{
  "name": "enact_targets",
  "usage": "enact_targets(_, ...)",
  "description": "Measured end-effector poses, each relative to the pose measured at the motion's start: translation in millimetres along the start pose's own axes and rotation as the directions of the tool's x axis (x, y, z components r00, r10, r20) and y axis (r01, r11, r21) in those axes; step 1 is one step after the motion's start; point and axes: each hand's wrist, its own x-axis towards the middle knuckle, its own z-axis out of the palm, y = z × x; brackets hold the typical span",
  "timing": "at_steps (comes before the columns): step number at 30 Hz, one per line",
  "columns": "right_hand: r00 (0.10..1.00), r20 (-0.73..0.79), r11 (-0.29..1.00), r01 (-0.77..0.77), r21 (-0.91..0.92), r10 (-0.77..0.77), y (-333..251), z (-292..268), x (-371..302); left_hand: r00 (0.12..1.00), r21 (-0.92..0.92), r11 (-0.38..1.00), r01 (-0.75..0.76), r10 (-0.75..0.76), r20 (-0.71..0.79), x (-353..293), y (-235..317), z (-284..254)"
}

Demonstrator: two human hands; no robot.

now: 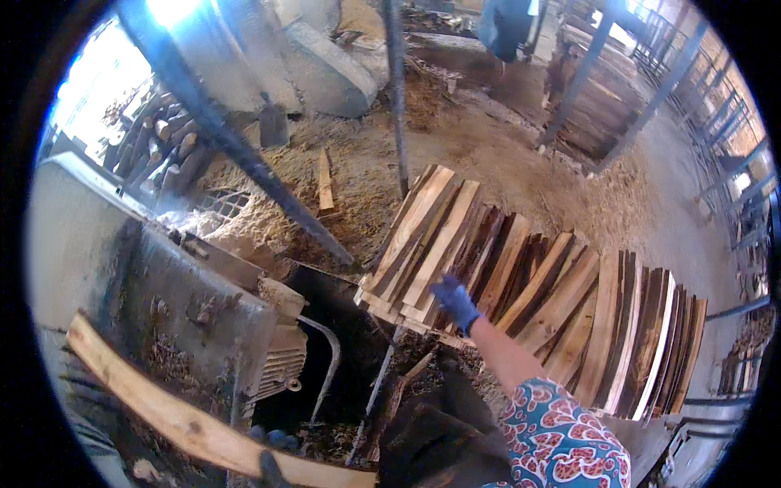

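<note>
My right hand [455, 302], in a blue glove, reaches over the near end of a row of rough-sawn boards [446, 236]. Its fingers are stretched out and slightly apart, with nothing seen in them. Whether they touch the wood under them I cannot tell. At the lower edge my left hand [272, 467] is mostly hidden. A dark gloved thumb lies over a long, pale, slightly curved plank [187, 427], and bluish fingertips show at its far edge. The plank slants across the lower left, in front of a machine.
A dusty metal machine [195, 301] with a ribbed motor [279, 362] and a bent pipe [332, 358] stands at the left. A slanting metal post [236, 167] and an upright post [397, 98] rise beyond. Sawdust [561, 191] covers the floor. Logs [159, 150] lie piled far left.
</note>
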Motion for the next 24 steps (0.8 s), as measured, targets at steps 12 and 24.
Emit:
enact_targets(12, 0.39, 0.796, 0.833, 0.113, -0.541, 0.464, 109.8, 102.2, -211.4, 0.649, 0.123, 0.946, -0.299, 0.297, -0.701, -5.6, 20.5, -324.0)
enact_targets(24, 0.34, 0.865, 0.846, 0.264, -0.464, 0.368, 40.9, 198.9, -354.9, 0.894, 0.416, 0.883, -0.218, 0.351, -0.277, 179.6, 20.4, -396.1)
